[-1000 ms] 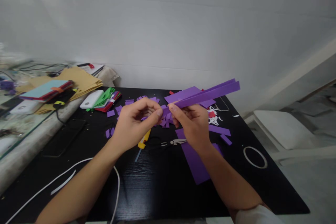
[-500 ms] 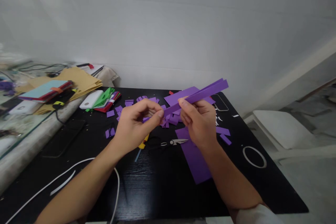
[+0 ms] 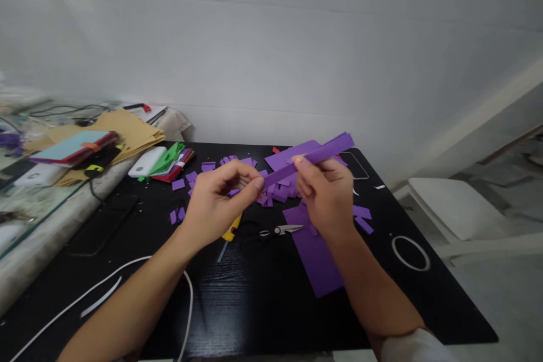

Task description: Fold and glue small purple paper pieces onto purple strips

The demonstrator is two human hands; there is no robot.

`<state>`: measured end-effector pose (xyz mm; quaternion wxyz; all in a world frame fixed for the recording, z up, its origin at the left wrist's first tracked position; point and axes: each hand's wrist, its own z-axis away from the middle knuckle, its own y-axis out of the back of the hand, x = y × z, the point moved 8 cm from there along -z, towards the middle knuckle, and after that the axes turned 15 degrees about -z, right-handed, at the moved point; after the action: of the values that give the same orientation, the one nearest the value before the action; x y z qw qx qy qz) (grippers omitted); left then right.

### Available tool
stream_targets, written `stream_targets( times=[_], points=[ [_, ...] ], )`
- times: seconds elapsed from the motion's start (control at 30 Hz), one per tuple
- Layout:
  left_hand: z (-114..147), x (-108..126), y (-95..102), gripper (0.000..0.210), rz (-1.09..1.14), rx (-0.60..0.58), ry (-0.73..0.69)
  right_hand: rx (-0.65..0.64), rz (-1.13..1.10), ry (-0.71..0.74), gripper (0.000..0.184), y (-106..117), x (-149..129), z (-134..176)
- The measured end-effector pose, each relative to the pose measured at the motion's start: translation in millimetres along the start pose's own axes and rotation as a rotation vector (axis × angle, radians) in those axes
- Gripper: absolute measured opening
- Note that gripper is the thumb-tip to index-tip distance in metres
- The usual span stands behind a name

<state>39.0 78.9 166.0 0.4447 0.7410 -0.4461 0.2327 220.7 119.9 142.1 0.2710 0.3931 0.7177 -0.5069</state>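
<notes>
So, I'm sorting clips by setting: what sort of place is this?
Probably a craft workspace, at home or in a small workshop; I can't tell which. Scissors, what looks like a yellow cutter and cut purple pieces lie on a black table.

The left grip (image 3: 220, 202) is pinched, the left thumb (image 3: 249, 193) bent toward the arched index finger (image 3: 240, 167); the left forearm (image 3: 144, 288) slants below and left of that grip. The right grip (image 3: 330, 198) sits slightly higher and apart, likewise pinched, the right thumb (image 3: 307, 172) angled up and left; the right forearm (image 3: 371, 285) runs below and right of it.
</notes>
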Motion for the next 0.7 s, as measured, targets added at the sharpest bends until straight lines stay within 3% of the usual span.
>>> stream_targets(
  times=[0.27,0.43,0.53,0.63,0.7],
  points=[
    [-4,-4,1.1,0.010,-0.019,-0.025,0.005,0.111,-0.034,0.129,0.023,21,-31,-16],
    [-11,-16,16.4,0.011,-0.032,-0.011,-0.001,0.262,-0.103,0.229,0.032,52,-57,-30],
    [-14,-25,30.7,0.009,-0.053,0.048,0.012,0.283,-0.150,0.273,0.036,64,-67,-36],
    [-12,-21,41.7,0.009,-0.164,0.169,-0.025,0.245,-0.129,0.261,0.034,58,-59,-33],
    [-9,-10,37.5,0.005,-0.293,0.190,-0.113,0.187,-0.067,0.211,0.028,43,-45,-26]
  ],
)
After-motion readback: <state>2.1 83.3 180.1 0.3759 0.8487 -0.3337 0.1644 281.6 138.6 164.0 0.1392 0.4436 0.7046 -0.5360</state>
